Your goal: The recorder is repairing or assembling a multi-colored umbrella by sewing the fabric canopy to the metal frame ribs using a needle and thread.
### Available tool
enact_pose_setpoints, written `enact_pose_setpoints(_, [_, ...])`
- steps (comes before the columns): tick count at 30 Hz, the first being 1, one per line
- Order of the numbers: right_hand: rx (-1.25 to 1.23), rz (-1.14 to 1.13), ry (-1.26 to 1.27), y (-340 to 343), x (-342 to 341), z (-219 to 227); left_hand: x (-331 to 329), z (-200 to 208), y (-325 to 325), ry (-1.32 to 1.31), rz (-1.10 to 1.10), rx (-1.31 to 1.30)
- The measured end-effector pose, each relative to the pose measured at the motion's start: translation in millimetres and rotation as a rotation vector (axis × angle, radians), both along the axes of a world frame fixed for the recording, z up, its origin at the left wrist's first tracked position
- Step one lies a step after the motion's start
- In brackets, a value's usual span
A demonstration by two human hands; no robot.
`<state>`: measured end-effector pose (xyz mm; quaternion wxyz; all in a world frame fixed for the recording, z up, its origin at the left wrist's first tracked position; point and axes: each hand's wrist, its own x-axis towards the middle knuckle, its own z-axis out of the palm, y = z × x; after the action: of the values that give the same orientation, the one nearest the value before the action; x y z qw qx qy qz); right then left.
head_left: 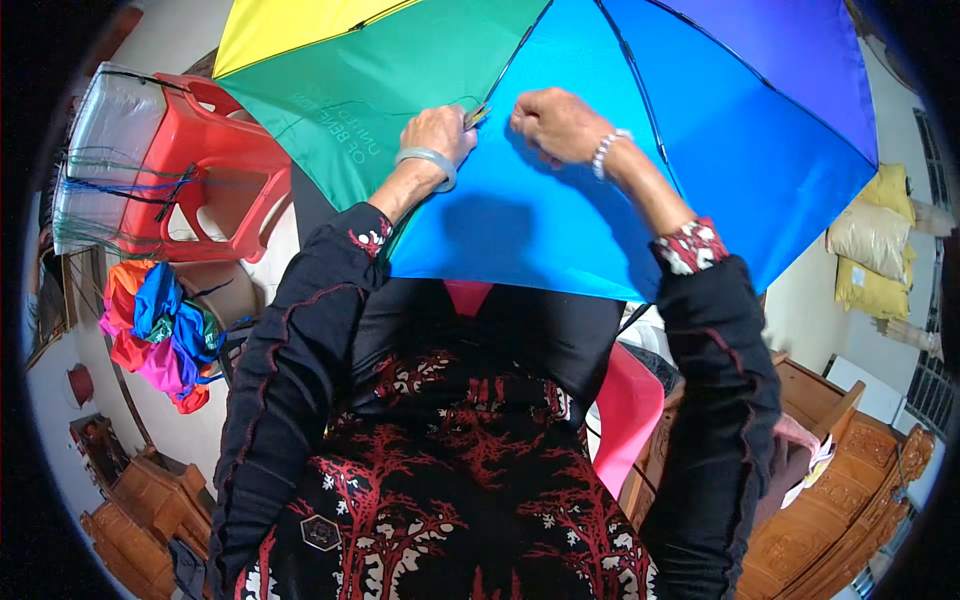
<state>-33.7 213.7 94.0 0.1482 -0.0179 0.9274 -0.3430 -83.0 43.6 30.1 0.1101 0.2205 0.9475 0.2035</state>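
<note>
An open umbrella [600, 235] with yellow, green, blue and purple panels spreads over my lap, its dark ribs showing on the side toward me. My left hand [436, 138], with a pale bangle at the wrist, is closed around small metal thread snips [478, 115] whose tips point up and right. They are near the seam between the green and blue panels. A thin dark thread loops over the green panel beside that hand. Over the blue panel, my right hand [556, 122] is closed with its fingers curled; what it pinches, if anything, is hidden.
At the left stands a red plastic stool [215, 165] with a plastic-wrapped block [105, 150] and many loose threads on it. Colourful folded fabric [160, 330] is heaped below. Yellow sacks [875, 285] lie at the right, with carved wooden furniture [845, 500] nearer me.
</note>
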Motion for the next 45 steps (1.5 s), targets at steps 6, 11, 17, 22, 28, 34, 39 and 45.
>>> enact_pose_setpoints(6, [0.126,-0.279,0.194,-28.0,-4.7,-59.1,-6.0,-7.2,-4.1,-0.111,0.054,0.071])
enact_pose_setpoints(11, [0.164,-0.400,0.173,-45.4,0.3,-59.1,-8.5,-13.4,-9.8,-0.529,0.206,0.390])
enact_pose_setpoints(17, [0.202,-0.446,0.149,-53.6,-3.3,-64.1,-12.1,-16.2,-16.7,-0.628,0.205,0.566])
enact_pose_setpoints(22, [0.181,-0.395,0.114,-51.5,3.3,-64.6,-11.7,-2.0,-16.8,-0.725,0.214,0.651])
enact_pose_setpoints(28, [0.106,-0.176,0.187,-46.0,12.7,-60.8,-12.1,8.7,-12.2,-0.792,0.372,0.575])
enact_pose_setpoints(34, [0.096,-0.076,0.188,-39.5,13.3,-60.1,-11.5,-15.7,-6.9,-0.634,0.288,0.543])
enact_pose_setpoints(39, [0.173,-0.301,0.196,-36.5,-1.7,-66.5,-8.5,-19.3,-8.2,-0.504,0.243,0.470])
enact_pose_setpoints(45, [0.214,-0.374,0.213,-41.0,-6.3,-67.2,-6.6,-22.8,-9.9,-0.446,0.224,0.460])
